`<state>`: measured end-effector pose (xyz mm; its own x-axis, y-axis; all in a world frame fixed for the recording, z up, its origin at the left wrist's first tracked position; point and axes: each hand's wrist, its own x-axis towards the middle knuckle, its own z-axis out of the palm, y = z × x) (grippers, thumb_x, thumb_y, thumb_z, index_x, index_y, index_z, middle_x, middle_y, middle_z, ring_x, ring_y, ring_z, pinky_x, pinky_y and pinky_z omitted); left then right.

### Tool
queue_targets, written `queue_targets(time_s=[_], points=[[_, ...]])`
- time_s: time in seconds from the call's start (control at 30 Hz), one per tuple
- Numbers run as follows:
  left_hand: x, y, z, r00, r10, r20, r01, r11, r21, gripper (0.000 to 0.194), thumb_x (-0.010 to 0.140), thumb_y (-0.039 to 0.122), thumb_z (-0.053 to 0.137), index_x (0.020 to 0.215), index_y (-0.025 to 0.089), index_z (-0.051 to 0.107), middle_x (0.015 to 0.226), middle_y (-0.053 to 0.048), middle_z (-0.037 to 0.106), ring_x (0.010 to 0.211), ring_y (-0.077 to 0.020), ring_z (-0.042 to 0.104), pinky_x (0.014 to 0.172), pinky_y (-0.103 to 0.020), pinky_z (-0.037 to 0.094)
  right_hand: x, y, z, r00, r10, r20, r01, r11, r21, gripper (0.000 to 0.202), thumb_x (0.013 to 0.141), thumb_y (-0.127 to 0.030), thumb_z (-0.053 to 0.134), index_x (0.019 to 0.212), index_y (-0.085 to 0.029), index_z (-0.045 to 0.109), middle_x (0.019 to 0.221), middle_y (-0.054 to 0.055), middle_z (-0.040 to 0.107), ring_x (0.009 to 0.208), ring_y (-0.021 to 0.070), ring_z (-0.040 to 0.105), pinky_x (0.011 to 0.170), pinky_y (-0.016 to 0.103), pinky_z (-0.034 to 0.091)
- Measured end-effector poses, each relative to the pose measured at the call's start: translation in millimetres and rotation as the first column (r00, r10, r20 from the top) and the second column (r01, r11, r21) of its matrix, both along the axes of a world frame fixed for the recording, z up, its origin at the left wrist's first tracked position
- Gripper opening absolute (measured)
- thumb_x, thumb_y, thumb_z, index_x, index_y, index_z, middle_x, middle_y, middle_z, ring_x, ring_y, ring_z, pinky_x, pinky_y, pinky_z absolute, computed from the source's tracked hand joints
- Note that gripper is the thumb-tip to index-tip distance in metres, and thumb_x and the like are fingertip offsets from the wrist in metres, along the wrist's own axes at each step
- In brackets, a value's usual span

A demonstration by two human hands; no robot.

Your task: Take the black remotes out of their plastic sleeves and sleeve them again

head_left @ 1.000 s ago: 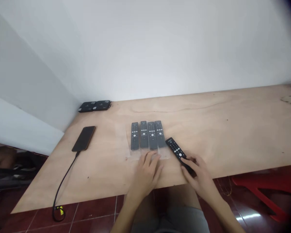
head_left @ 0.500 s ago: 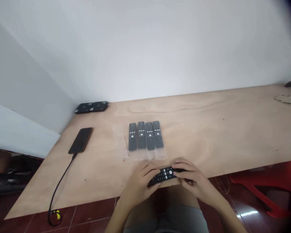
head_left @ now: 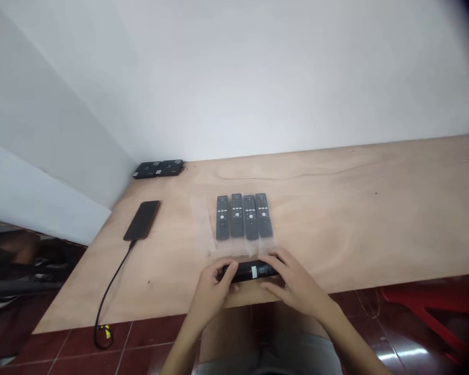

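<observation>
A black remote control [head_left: 244, 272] is held level just above the table's front edge. Its back, with a small white label, faces up. My left hand [head_left: 214, 289] is closed around its left end, the thumb across the top. Around the right end, my right hand [head_left: 297, 281] has its fingers over the far side and its thumb by the near side, partly hiding that end. Just beyond lie several more remotes in clear plastic sleeves, side by side with buttons up, among them a left one [head_left: 222, 219] and a right one [head_left: 263, 214].
A phone [head_left: 143, 221] lies to the left on the wooden table [head_left: 172, 281], its black cable [head_left: 108, 291] hanging over the front edge. Two black boxes [head_left: 170, 167] sit at the back left against the wall. A red chair [head_left: 426, 307] stands at the lower right.
The remote in my hands has been turned over: its buttons faced up before, and now its labelled back does. Both hands have shifted their grip. The whole view has moved slightly.
</observation>
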<state>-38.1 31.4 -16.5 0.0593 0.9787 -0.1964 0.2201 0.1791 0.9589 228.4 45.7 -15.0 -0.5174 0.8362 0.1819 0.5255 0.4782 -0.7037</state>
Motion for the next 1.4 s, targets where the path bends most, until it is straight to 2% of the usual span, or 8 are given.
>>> queue_targets(time_s=[0.1,0.2,0.53,0.67,0.77,0.93,1.13,1.4], points=[[10.1,0.4,-2.2,0.999,0.025,0.041,-0.022,0.995,-0.095,0.045,0.096,0.062,0.076,0.101,0.017,0.076,0.066,-0.002,0.073,0.044,-0.0152,0.062,0.041,-0.023,0.043,0.0,1.3,1.1,0.999,0.014,0.042,-0.015,0.999,0.04,0.054,0.102,-0.024,0.076,0.152,-0.03,0.059,0.138,0.013,0.066,0.126,0.0334,0.064,0.107,0.052,0.059],[16.4,1.4,2.2,0.999,-0.013,0.051,0.019,0.993,-0.114,0.041,0.087,0.056,0.087,0.095,0.018,0.072,0.079,-0.004,0.077,0.049,-0.0149,0.066,0.041,-0.022,0.046,3.4,4.0,-1.4,0.997,0.039,0.069,-0.045,0.996,0.075,0.052,0.103,-0.025,0.077,0.152,-0.031,0.06,0.135,0.012,0.069,0.122,0.033,0.066,0.105,0.052,0.059],[10.4,9.9,8.8,0.982,-0.145,0.124,0.166,0.97,-0.179,0.043,0.089,0.055,0.085,0.106,0.017,0.075,0.073,-0.003,0.075,0.055,-0.0184,0.07,0.048,-0.026,0.054,14.2,10.2,-13.6,0.997,0.081,0.004,-0.081,0.983,0.167,0.049,0.103,-0.041,0.079,0.148,-0.029,0.066,0.133,0.013,0.077,0.118,0.0334,0.072,0.104,0.053,0.059],[12.3,7.0,3.6,0.993,-0.092,-0.072,0.099,0.989,0.106,0.029,0.096,0.047,0.08,0.107,0.02,0.081,0.098,-0.008,0.082,0.073,-0.0214,0.076,0.069,-0.036,0.065,14.4,9.1,-11.2,0.998,0.061,0.0,-0.06,0.989,0.134,0.047,0.104,-0.038,0.077,0.148,-0.028,0.066,0.136,0.013,0.075,0.12,0.0332,0.07,0.106,0.053,0.059],[7.5,4.7,2.9,0.954,-0.051,-0.295,0.168,0.906,0.388,0.018,0.097,0.039,0.082,0.109,0.026,0.085,0.114,-0.009,0.08,0.108,-0.0287,0.075,0.099,-0.048,0.063,14.8,9.2,-8.8,0.998,0.064,0.012,-0.065,0.991,0.114,0.048,0.104,-0.04,0.077,0.15,-0.028,0.065,0.136,0.014,0.075,0.12,0.0335,0.07,0.106,0.053,0.059],[-11.1,2.4,0.7,0.861,-0.173,-0.478,0.391,0.825,0.407,0.046,0.089,0.032,0.092,0.134,0.032,0.079,0.127,-0.01,0.074,0.121,-0.0309,0.067,0.108,-0.053,0.059,13.5,9.8,-6.8,0.998,0.065,0.007,-0.065,0.993,0.102,0.047,0.105,-0.04,0.076,0.15,-0.029,0.066,0.136,0.013,0.075,0.12,0.0338,0.069,0.106,0.053,0.059],[-26.5,1.6,0.4,0.924,-0.21,-0.319,0.322,0.876,0.358,0.044,0.094,0.032,0.088,0.136,0.036,0.078,0.133,-0.009,0.073,0.125,-0.0297,0.07,0.111,-0.052,0.059,12.8,9.2,-6.8,0.998,0.062,0.001,-0.062,0.994,0.095,0.046,0.105,-0.038,0.075,0.149,-0.028,0.066,0.136,0.014,0.075,0.121,0.0341,0.069,0.106,0.054,0.06],[-48.7,-10.1,-5.3,0.977,-0.188,0.098,0.16,0.958,0.238,0.04,0.095,0.034,0.086,0.134,0.027,0.076,0.141,-0.012,0.073,0.132,-0.0325,0.073,0.116,-0.05,0.059,16.0,9.0,-6.3,0.998,0.042,-0.052,-0.038,0.997,0.064,0.045,0.104,-0.038,0.077,0.147,-0.027,0.067,0.137,0.014,0.074,0.123,0.0328,0.07,0.108,0.051,0.059]])
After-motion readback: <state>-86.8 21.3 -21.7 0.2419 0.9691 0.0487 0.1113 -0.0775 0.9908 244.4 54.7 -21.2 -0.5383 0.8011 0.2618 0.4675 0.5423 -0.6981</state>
